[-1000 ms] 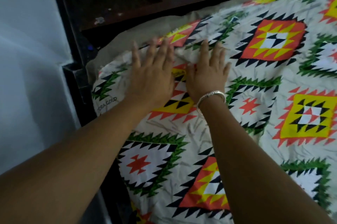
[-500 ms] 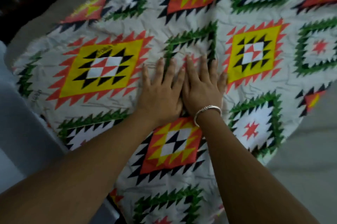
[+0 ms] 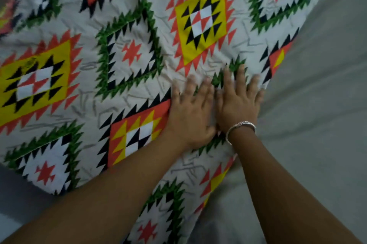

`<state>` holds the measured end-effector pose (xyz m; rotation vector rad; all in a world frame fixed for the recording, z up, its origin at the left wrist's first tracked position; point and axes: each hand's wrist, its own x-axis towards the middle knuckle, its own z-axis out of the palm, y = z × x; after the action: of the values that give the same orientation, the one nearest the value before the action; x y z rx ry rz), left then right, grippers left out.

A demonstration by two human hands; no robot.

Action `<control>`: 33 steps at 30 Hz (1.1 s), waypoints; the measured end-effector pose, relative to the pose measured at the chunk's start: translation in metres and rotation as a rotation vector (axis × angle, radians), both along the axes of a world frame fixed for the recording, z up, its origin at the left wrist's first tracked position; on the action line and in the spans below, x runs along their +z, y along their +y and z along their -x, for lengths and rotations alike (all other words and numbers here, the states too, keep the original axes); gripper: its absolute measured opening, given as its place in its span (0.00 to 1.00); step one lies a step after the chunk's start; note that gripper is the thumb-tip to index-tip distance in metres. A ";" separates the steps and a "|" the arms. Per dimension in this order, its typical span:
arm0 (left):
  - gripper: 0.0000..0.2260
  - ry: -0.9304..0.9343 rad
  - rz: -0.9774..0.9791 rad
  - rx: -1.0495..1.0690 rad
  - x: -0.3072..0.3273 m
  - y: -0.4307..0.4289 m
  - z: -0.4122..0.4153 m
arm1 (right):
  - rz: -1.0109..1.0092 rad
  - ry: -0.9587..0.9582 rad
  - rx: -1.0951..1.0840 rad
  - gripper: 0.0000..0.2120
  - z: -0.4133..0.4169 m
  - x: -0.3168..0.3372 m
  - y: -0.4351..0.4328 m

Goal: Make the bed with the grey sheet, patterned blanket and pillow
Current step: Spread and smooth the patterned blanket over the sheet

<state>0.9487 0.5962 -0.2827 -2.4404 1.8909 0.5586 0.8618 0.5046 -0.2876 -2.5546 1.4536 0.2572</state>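
The patterned blanket (image 3: 127,48), cream with orange, yellow, green and black diamond motifs, lies spread over most of the view. Both hands lie flat on it side by side near its right edge. My left hand (image 3: 190,112) presses down with straight fingers beside an orange square motif. My right hand (image 3: 239,102), with a silver bracelet at the wrist, presses with spread fingers that almost reach the blanket's edge. The grey sheet (image 3: 317,104) lies bare to the right of the blanket. No pillow is in view.
A strip of pale grey surface (image 3: 17,194) shows past the blanket's lower left edge. Grey sheet continues under my right forearm toward the bottom of the view.
Both flat hands have slid across the blanket from near its upper left corner by the dark bed frame to its right edge beside the grey sheet. The view followed them.
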 end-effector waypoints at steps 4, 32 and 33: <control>0.39 0.052 0.024 -0.081 0.001 -0.017 0.022 | -0.014 0.024 -0.125 0.29 0.012 0.007 -0.010; 0.34 -0.250 0.077 -0.390 -0.005 -0.139 -0.314 | -0.049 0.023 0.027 0.28 -0.252 0.006 -0.096; 0.34 -0.253 0.054 -0.404 -0.011 -0.142 -0.329 | -0.077 0.023 0.023 0.28 -0.264 0.003 -0.097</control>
<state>1.2781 0.4541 -0.2939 -1.9516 2.2137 0.1754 1.1260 0.4076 -0.2846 -2.5168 1.3947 0.3403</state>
